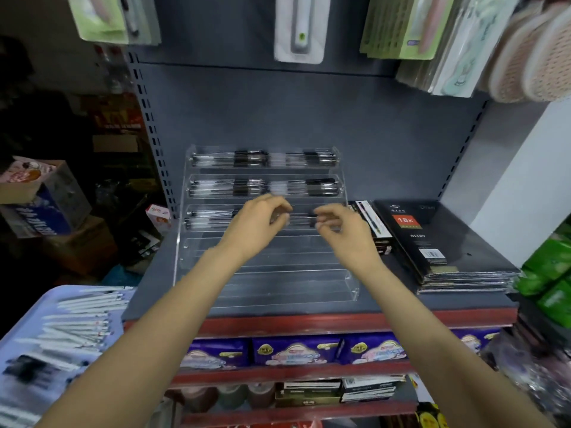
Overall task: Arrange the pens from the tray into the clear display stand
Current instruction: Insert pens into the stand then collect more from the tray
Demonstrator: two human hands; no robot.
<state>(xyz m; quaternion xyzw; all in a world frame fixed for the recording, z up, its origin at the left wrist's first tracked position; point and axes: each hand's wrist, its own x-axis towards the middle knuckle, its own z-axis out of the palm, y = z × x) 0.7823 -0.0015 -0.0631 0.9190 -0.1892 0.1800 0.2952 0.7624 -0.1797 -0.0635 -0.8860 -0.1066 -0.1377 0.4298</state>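
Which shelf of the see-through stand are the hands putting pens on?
The third tier from the top. Two fuller tiers sit above it; those below hold no pens.

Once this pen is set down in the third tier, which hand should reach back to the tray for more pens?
Probably the left hand. The tray of pens lies at the lower left, on that arm's side; the right hand would have to cross over.
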